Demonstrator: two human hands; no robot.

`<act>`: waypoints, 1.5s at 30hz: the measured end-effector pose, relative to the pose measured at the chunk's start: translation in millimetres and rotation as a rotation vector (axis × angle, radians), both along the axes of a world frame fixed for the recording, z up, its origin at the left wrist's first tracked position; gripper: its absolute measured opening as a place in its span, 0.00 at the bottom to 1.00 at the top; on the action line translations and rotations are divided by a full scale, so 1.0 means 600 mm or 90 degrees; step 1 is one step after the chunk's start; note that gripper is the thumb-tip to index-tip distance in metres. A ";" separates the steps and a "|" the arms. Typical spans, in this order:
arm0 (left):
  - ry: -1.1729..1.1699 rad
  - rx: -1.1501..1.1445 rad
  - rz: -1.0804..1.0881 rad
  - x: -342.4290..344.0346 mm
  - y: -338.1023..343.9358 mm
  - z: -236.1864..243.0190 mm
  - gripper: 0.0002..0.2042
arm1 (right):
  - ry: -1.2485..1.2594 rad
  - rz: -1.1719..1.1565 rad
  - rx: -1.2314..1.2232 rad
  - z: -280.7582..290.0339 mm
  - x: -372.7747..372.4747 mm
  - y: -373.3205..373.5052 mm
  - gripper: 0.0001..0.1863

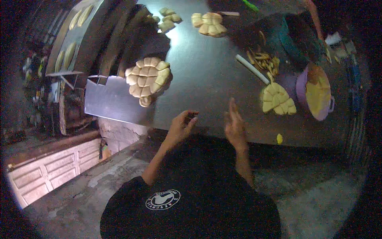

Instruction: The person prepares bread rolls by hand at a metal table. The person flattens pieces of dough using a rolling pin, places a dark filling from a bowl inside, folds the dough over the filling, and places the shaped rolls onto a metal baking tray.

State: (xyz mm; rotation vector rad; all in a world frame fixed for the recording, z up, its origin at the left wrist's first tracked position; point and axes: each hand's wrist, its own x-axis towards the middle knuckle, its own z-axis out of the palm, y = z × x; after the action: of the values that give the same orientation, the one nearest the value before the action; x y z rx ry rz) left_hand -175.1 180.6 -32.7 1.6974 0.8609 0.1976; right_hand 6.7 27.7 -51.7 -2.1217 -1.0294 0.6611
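My left hand (pixel 183 125) hovers by the near edge of a metal table, fingers bent and thumb apart, with nothing seen in it. To its right, my right hand (pixel 235 126) is held up with fingers stretched out, holding nothing. Beyond my left hand lies a rounded cluster of cut dough pieces (pixel 149 76), with one small piece at its near side. Right of my right hand sits a flat, wedge-shaped batch of cut yellow dough (pixel 277 100). A small yellow bit (pixel 279 138) lies near the front edge.
A purple tub (pixel 302 89) with yellow contents stands at the right, behind it a teal container (pixel 285 38). A white rod (pixel 252 69) lies beside brownish strips (pixel 263 62). More dough pieces (pixel 209 24) sit at the far side. Long dough shapes (pixel 69 55) rest on trays, upper left.
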 end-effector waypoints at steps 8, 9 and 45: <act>0.006 0.104 0.205 -0.118 0.141 -0.024 0.11 | -0.307 0.429 -0.213 -0.071 0.002 0.090 0.42; 0.023 0.122 0.236 -0.138 0.158 -0.025 0.11 | -0.329 0.431 -0.249 -0.057 0.030 0.102 0.42; -0.353 0.103 0.354 0.107 -0.125 0.177 0.12 | 0.200 0.187 0.439 0.201 0.041 0.061 0.18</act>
State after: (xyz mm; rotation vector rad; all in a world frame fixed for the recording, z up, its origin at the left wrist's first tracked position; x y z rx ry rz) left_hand -110.6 105.9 73.8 1.3976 0.8832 1.0845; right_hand 31.5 64.3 68.6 -1.2450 -1.1844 0.6324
